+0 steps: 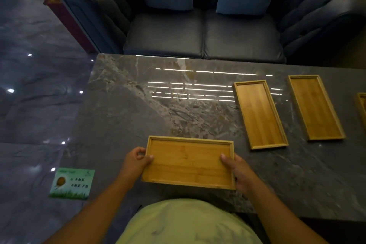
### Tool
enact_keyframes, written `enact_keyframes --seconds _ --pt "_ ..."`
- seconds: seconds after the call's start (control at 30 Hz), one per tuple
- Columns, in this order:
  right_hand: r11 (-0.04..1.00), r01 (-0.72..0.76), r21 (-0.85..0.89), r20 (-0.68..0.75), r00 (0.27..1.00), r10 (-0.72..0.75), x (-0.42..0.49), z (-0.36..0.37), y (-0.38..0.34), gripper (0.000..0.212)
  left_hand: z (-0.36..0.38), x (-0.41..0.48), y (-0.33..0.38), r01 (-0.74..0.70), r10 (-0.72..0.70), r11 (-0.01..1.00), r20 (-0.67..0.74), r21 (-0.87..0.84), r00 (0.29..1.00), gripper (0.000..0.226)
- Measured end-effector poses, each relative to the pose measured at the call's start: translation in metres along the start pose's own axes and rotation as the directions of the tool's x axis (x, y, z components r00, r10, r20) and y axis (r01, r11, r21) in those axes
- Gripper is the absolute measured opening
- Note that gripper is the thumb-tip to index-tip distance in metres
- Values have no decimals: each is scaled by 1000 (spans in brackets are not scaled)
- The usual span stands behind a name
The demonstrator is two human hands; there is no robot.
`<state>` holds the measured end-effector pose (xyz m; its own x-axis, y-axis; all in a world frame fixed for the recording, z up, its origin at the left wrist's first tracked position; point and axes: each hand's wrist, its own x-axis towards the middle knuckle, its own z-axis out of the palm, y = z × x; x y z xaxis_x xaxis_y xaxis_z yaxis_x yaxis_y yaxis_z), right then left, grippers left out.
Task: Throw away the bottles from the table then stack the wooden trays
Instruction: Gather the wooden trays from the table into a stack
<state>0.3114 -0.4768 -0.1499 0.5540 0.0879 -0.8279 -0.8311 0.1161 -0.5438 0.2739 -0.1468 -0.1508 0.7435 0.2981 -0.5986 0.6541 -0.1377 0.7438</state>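
Two hands, left hand [136,161] and right hand [238,172], grip opposite ends of a rectangular light wooden tray [188,162], thumbs curled over its rim.

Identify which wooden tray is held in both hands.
The crosswise tray nearest the person, gripped by the left hand and right hand; the other trays lie untouched.

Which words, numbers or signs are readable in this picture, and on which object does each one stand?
Green rectangular card at the lower left: two lines of dark characters beside a round brown picture, too blurred to read.
Nothing else in view shows any writing.
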Motion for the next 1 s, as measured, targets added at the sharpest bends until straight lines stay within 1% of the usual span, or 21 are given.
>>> enact_keyframes --seconds 0.07,0.17,0.23,0.3,0.4,0.5,0.57,0.7,0.83,1.0 --pt "996 14 -91 -50 999 -18 6 0 6 27 -2 0 -7 -14 14 998 -1 54 1000 16" --pt "969 19 -246 -149 987 -57 16 -3 16 23 -1 1 -12 4 -1 994 -29 107 1000 17" --pt "933 66 -353 -205 968 -146 19 -3 21 15 0 1 -13 7 -1 986 -37 166 999 13" --pt "877 134 -461 -246 931 -271 18 -2 25 8 4 1 -14 3 8 973 -48 230 999 10" --pt "766 162 -622 -262 879 -398 16 0 25 14 8 0 -15 -1 20 961 -65 276 998 10" --pt "628 137 -766 -230 854 -467 13 1 24 22 11 0 -15 -6 37 943 -87 334 995 13" --pt "575 119 -809 -231 835 -498 11 2 22 26 13 -1 -14 -5 53 919 -111 394 992 17" --pt "535 59 -843 -262 823 -503 8 3 18 22 14 -2 -12 -4 75 877 -128 481 989 18" --pt "493 32 -869 -253 828 -500 5 4 13 21 14 -3 -12 12 77 860 -153 511 985 16" --pt "420 -4 -908 -222 853 -472 5 5 9 18 15 0 -13 42 51 862 -170 504 984 17"
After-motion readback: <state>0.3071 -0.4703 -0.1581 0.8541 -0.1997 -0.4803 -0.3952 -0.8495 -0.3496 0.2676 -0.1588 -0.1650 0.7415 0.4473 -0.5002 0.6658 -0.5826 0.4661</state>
